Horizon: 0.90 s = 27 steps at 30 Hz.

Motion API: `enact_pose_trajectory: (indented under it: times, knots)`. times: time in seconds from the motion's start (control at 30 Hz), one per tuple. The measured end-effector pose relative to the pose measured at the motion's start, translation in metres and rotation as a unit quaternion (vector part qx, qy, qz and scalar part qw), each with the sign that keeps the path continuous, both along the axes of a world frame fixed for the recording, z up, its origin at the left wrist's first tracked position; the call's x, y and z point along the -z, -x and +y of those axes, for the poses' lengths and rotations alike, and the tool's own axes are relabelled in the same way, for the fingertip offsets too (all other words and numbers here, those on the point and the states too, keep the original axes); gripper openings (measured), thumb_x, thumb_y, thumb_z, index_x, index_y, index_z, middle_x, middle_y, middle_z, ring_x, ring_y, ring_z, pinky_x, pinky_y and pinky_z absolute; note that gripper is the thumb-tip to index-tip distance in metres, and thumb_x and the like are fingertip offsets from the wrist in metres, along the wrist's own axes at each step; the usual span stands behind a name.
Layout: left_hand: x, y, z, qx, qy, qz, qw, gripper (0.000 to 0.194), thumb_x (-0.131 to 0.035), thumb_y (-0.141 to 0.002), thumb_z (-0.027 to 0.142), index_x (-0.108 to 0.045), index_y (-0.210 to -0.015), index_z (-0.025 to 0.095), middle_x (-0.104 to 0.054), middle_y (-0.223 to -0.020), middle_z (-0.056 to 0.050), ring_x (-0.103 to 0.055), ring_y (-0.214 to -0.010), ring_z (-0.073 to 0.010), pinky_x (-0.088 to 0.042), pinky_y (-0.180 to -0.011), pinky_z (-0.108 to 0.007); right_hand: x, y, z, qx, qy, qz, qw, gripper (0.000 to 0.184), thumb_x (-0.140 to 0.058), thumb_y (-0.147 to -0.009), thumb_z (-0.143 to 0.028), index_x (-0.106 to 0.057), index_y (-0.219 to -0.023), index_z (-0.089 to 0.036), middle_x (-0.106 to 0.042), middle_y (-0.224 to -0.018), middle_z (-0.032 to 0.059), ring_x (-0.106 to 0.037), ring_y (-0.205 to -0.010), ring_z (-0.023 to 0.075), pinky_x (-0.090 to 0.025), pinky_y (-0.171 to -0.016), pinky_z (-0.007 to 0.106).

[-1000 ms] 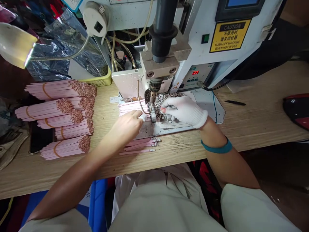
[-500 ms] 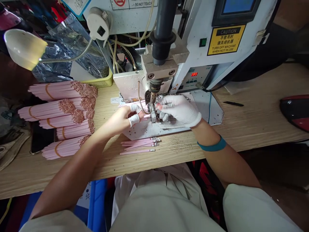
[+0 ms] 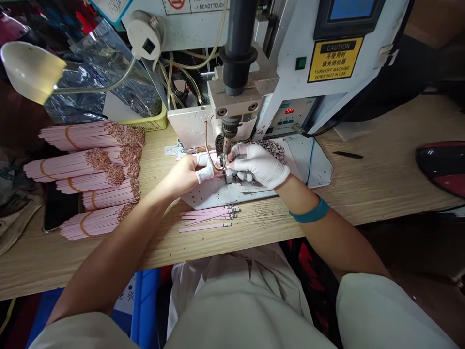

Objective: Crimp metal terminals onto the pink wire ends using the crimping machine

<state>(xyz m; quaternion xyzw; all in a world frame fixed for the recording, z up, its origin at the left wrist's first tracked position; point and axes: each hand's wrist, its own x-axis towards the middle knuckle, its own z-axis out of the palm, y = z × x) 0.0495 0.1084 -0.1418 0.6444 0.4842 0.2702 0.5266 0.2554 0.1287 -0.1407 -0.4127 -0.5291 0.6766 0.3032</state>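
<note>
My left hand (image 3: 189, 172), bare but for white finger cots, pinches the end of a pink strip (image 3: 214, 177) and holds it at the small metal block under the machine's tool head (image 3: 229, 138). From the right, my right hand (image 3: 259, 165) in a white glove comes to the same block with thumb and forefinger pinched on something too small to make out. A heap of small metal pieces (image 3: 272, 148) lies on the grey machine plate (image 3: 319, 167) just behind the gloved hand.
Bundles of pink strips (image 3: 90, 182) tied with bands lie stacked at the left on the wooden bench (image 3: 381, 184). Several loose pink strips (image 3: 209, 218) lie near the front edge. A gooseneck lamp (image 3: 29, 70) hangs at far left, and a yellow basket (image 3: 150, 121) sits behind.
My left hand has risen from the plate's front to the block under the tool head with a strip. My right hand has drawn in close to the same spot.
</note>
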Motion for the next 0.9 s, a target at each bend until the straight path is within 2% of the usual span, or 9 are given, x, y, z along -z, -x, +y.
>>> enact_pose_trajectory:
  times: [0.13,0.4,0.6,0.9]
  knots:
    - [-0.0022,-0.0035,-0.0008,-0.007,0.007,-0.001,1.000,0.022,-0.070,-0.070,0.032,-0.069,-0.077,0.011,-0.063,-0.079,-0.002,-0.053,-0.065,-0.0110,-0.041,-0.060,-0.021,0.0008,-0.0004,-0.0009,0.001,-0.003,0.003,1.000,0.014,-0.062,-0.076,-0.006,-0.053,-0.080,-0.016,-0.055,-0.056,-0.0039,-0.046,-0.036,0.0043,-0.029,-0.027,0.012]
    - [-0.0020,-0.0047,-0.0016,-0.011,-0.025,0.007,1.000,0.015,-0.064,-0.071,0.028,-0.066,-0.073,0.013,-0.064,-0.076,-0.002,-0.056,-0.070,-0.0131,-0.043,-0.064,-0.023,-0.0001,-0.0006,-0.0008,0.004,0.008,-0.002,1.000,0.014,-0.064,-0.074,-0.008,-0.054,-0.079,-0.017,-0.055,-0.056,-0.0033,-0.045,-0.037,0.0046,-0.029,-0.027,0.014]
    - [-0.0033,-0.0059,-0.0026,-0.029,-0.020,0.023,0.999,0.016,-0.064,-0.070,0.029,-0.063,-0.069,0.013,-0.060,-0.068,0.000,-0.053,-0.062,-0.0119,-0.040,-0.057,-0.023,-0.0009,-0.0004,-0.0003,0.012,0.012,-0.009,1.000,0.016,-0.065,-0.072,-0.007,-0.054,-0.078,-0.016,-0.050,-0.052,-0.0045,-0.046,-0.037,0.0051,-0.030,-0.028,0.014]
    - [-0.0017,-0.0056,0.0007,-0.038,-0.025,0.028,0.999,0.015,-0.064,-0.070,0.026,-0.060,-0.065,0.013,-0.050,-0.061,0.003,-0.042,-0.057,-0.0085,-0.031,-0.053,-0.022,-0.0021,-0.0005,0.0001,0.013,0.016,-0.004,1.000,0.017,-0.065,-0.073,-0.006,-0.052,-0.078,-0.016,-0.053,-0.056,-0.0038,-0.047,-0.037,0.0048,-0.029,-0.027,0.015]
